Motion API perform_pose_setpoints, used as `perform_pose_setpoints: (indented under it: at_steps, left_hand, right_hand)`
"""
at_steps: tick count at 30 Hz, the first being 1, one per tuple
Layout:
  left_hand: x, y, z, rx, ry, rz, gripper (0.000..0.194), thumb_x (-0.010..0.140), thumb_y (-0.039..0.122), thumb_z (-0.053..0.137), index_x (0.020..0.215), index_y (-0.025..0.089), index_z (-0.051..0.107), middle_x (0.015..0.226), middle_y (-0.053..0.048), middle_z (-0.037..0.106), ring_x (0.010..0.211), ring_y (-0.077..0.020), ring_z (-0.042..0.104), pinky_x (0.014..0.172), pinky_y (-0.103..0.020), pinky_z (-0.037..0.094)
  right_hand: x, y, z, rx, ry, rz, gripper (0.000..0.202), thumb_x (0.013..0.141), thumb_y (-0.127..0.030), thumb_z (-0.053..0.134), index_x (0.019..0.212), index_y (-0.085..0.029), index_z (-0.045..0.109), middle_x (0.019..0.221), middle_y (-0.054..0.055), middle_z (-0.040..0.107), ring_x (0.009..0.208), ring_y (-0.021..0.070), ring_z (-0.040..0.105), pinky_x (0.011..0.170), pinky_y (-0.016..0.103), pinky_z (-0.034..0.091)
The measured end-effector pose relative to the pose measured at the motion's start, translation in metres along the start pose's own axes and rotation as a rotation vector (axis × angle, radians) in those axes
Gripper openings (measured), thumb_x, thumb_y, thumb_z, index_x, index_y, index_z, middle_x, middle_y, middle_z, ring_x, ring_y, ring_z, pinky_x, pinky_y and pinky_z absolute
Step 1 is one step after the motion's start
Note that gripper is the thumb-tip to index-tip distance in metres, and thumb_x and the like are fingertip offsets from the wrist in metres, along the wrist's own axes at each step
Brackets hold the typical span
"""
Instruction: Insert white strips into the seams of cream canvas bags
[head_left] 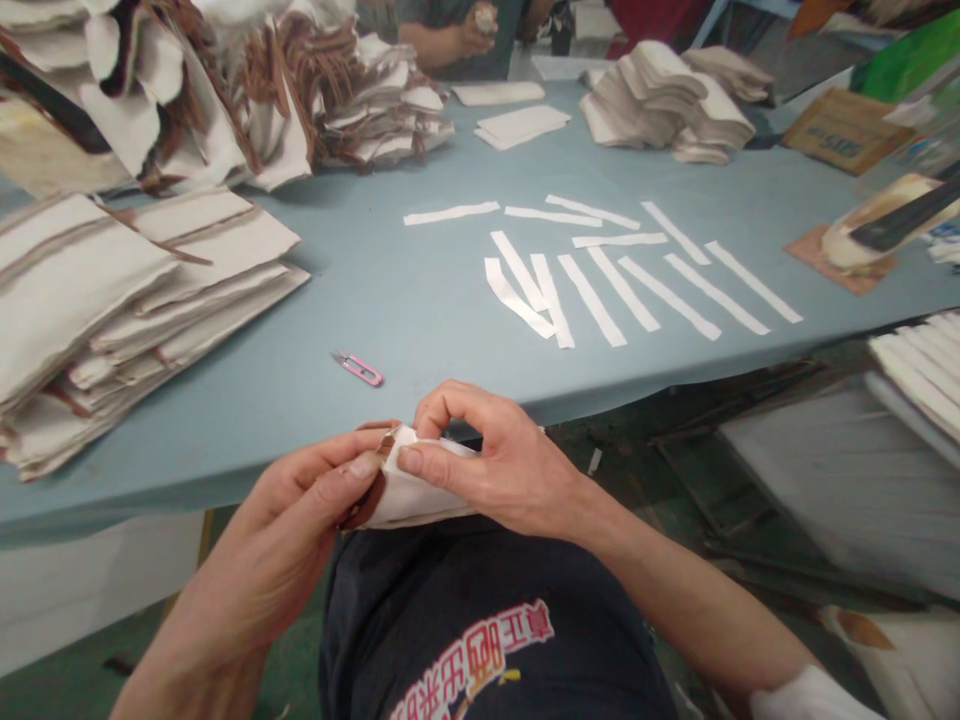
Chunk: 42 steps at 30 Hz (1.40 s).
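A white fabric piece with a brown trim (pixel 420 497) is held close to my body, at the table's front edge. My left hand (pixel 307 500) pinches its brown edge, thumb on top, near a small metallic-looking bit by the fingertips. On the white part, my right hand (pixel 495 460) grips with thumb and curled forefinger; its other fingers are partly hidden. Pink thread snips (pixel 358 368) lie on the table just beyond my left hand. Several white strips (pixel 592 300) are spread over the table farther off to the right.
Stacked pale fabric pieces (pixel 150 300) fill the table's left side, with a larger brown-and-white heap (pixel 262 90) behind. More folded pale pieces (pixel 660 95), a cardboard box (pixel 847 130) and a glue-smeared container (pixel 877 225) stand at the right. Across the table, another person's hand (pixel 478 28) holds something small.
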<state>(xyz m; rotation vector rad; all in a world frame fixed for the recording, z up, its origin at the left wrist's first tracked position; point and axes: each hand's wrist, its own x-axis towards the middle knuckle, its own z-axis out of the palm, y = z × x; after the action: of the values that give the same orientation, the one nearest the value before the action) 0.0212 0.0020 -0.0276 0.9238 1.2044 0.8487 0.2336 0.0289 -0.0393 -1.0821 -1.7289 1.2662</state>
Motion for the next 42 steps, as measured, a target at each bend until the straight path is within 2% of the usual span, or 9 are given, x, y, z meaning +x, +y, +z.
perform_pose_setpoints:
  at_steps: [7, 14, 19, 22, 25, 30, 34, 37, 42]
  left_hand:
    - [0.000, -0.001, -0.003, 0.022, 0.022, -0.028, 0.047, 0.075, 0.060, 0.102, 0.101, 0.022, 0.098, 0.080, -0.006, 0.083, 0.071, -0.0165, 0.060, 0.065, -0.023, 0.048]
    - [-0.001, -0.001, -0.003, 0.061, 0.004, 0.032, 0.034, 0.084, 0.053, 0.096, 0.100, 0.023, 0.097, 0.082, -0.004, 0.085, 0.077, -0.0188, 0.067, 0.073, -0.025, 0.053]
    - [-0.002, -0.004, -0.006, 0.078, 0.022, -0.019, 0.049, 0.077, 0.058, 0.101, 0.109, 0.022, 0.096, 0.090, -0.007, 0.088, 0.083, -0.0236, 0.074, 0.079, -0.028, 0.059]
    - [-0.003, -0.010, -0.008, 0.082, 0.033, -0.020, 0.055, 0.077, 0.061, 0.102, 0.115, 0.022, 0.094, 0.090, -0.006, 0.088, 0.082, -0.0223, 0.075, 0.077, -0.025, 0.059]
    - [-0.004, -0.017, -0.007, 0.136, 0.123, 0.045, 0.049, 0.080, 0.059, 0.098, 0.109, 0.019, 0.093, 0.091, -0.006, 0.088, 0.079, -0.0212, 0.074, 0.075, -0.024, 0.058]
    - [-0.008, -0.020, 0.002, 0.331, 0.209, 0.164, 0.029, 0.092, 0.042, 0.084, 0.111, 0.020, 0.091, 0.092, -0.005, 0.088, 0.078, -0.0235, 0.076, 0.073, -0.026, 0.059]
    - [-0.014, -0.018, 0.014, 0.487, 0.314, 0.241, 0.025, 0.096, 0.034, 0.073, 0.107, 0.022, 0.091, 0.091, -0.002, 0.087, 0.073, -0.0205, 0.072, 0.067, -0.025, 0.053]
    - [-0.016, -0.017, 0.020, 0.508, 0.377, 0.262, 0.025, 0.096, 0.032, 0.069, 0.104, 0.021, 0.090, 0.087, -0.001, 0.085, 0.069, -0.0188, 0.070, 0.065, -0.025, 0.051]
    - [-0.010, -0.018, 0.020, 0.558, 0.323, 0.331, 0.024, 0.091, 0.037, 0.068, 0.093, 0.022, 0.086, 0.077, 0.000, 0.083, 0.063, -0.0183, 0.072, 0.060, -0.025, 0.053]
  right_hand:
    - [0.003, 0.002, 0.006, -0.219, 0.073, -0.092, 0.025, 0.097, -0.028, 0.080, 0.083, -0.024, 0.059, 0.093, 0.001, 0.075, 0.093, 0.0201, 0.066, 0.095, 0.037, 0.046]
    - [0.002, -0.002, 0.010, -0.268, 0.080, -0.063, 0.025, 0.095, -0.027, 0.080, 0.082, -0.025, 0.059, 0.090, 0.000, 0.075, 0.089, 0.0198, 0.064, 0.093, 0.037, 0.046]
    - [0.002, -0.006, 0.010, -0.289, 0.096, -0.087, 0.025, 0.095, -0.027, 0.079, 0.080, -0.025, 0.058, 0.089, 0.000, 0.075, 0.087, 0.0195, 0.063, 0.093, 0.037, 0.047]
    - [0.003, -0.005, 0.012, -0.284, 0.096, -0.106, 0.026, 0.095, -0.025, 0.079, 0.080, -0.025, 0.058, 0.088, 0.000, 0.075, 0.087, 0.0194, 0.063, 0.094, 0.037, 0.047]
    - [0.003, -0.002, 0.016, -0.271, 0.104, -0.122, 0.026, 0.095, -0.024, 0.078, 0.080, -0.025, 0.057, 0.087, 0.000, 0.074, 0.087, 0.0193, 0.063, 0.093, 0.037, 0.047]
    - [0.000, 0.004, 0.021, -0.251, 0.146, -0.123, 0.027, 0.093, -0.029, 0.077, 0.081, -0.025, 0.054, 0.087, 0.001, 0.070, 0.085, 0.0198, 0.062, 0.090, 0.037, 0.046]
    - [0.000, 0.004, 0.019, -0.196, 0.119, -0.068, 0.027, 0.093, -0.033, 0.077, 0.081, -0.025, 0.054, 0.087, 0.000, 0.069, 0.086, 0.0195, 0.062, 0.092, 0.038, 0.047]
    - [0.002, 0.003, 0.017, -0.101, 0.069, 0.017, 0.026, 0.094, -0.034, 0.076, 0.081, -0.025, 0.055, 0.087, -0.001, 0.069, 0.085, 0.0186, 0.063, 0.091, 0.037, 0.048]
    - [0.004, 0.007, 0.018, 0.099, -0.024, 0.238, 0.033, 0.094, -0.047, 0.074, 0.079, -0.024, 0.054, 0.079, -0.004, 0.062, 0.078, 0.0163, 0.057, 0.077, 0.031, 0.044]
